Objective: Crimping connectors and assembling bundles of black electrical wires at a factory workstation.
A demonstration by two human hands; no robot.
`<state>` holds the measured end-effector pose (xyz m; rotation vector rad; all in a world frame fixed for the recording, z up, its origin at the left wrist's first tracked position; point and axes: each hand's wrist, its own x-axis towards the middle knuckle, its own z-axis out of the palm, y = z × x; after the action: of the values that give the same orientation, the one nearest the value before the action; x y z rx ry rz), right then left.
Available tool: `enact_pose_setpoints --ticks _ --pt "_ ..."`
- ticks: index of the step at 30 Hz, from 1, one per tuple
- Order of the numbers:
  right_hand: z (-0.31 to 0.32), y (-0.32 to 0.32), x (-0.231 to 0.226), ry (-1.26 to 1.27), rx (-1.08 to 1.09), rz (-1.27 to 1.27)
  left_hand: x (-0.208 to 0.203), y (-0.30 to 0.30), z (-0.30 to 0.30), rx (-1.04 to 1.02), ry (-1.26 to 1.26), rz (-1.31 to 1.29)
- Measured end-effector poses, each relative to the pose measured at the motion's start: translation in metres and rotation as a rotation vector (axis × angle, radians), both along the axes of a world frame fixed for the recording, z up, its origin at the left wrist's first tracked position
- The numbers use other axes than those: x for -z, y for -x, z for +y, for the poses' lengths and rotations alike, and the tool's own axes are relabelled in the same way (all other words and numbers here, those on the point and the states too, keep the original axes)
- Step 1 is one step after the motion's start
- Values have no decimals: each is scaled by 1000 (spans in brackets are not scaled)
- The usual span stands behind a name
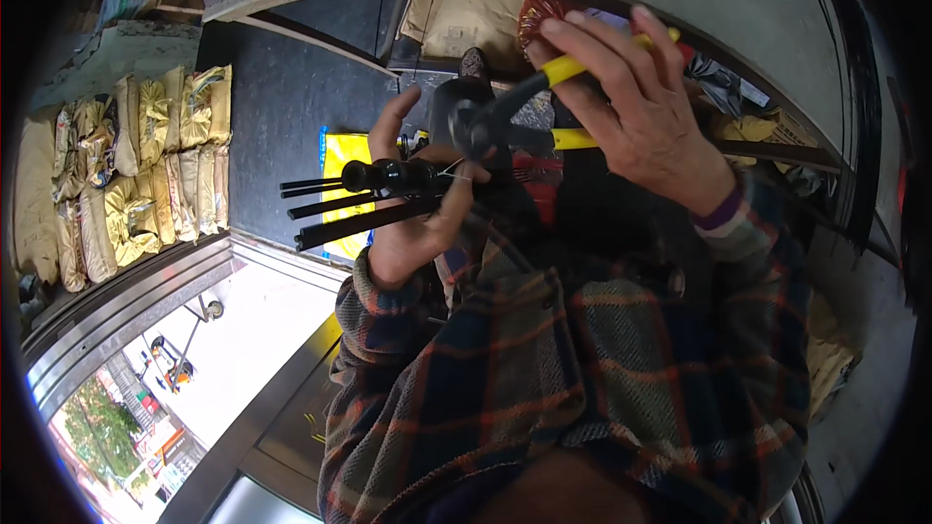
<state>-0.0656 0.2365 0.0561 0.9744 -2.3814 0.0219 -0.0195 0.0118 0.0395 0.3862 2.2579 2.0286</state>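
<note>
My left hand [406,241] is closed around a bundle of black rods [364,217], whose ends stick out to the left; some ends look thicker and rounded. A thin pale wire [450,171] shows on the bundle beside my left thumb. My right hand [636,126] grips a pair of pincers [524,97] with dark jaws and yellow handles. The handles are spread apart, one above the other. The jaws are at the right end of the bundle, close to the wire; whether they bite on it I cannot tell.
A grey tabletop [680,0] curves across the far side and right. Many brown-wrapped packages [146,165] lie in rows at the left. Below my left hand is a yellow bag [345,160]. Reddish wire strands [540,17] are behind my right fingers. A bright doorway [262,320] opens lower left.
</note>
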Motion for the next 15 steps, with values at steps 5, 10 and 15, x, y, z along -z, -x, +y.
enact_pose_setpoints --ticks 5,10,15 --pt "1 10 5 -72 -24 348 -10 -2 13 -71 -23 -139" --pt "2 10 14 -127 -13 478 1 2 -4 21 79 52" --pt "-5 9 17 -54 -46 431 -5 -1 -1 10 68 -1"
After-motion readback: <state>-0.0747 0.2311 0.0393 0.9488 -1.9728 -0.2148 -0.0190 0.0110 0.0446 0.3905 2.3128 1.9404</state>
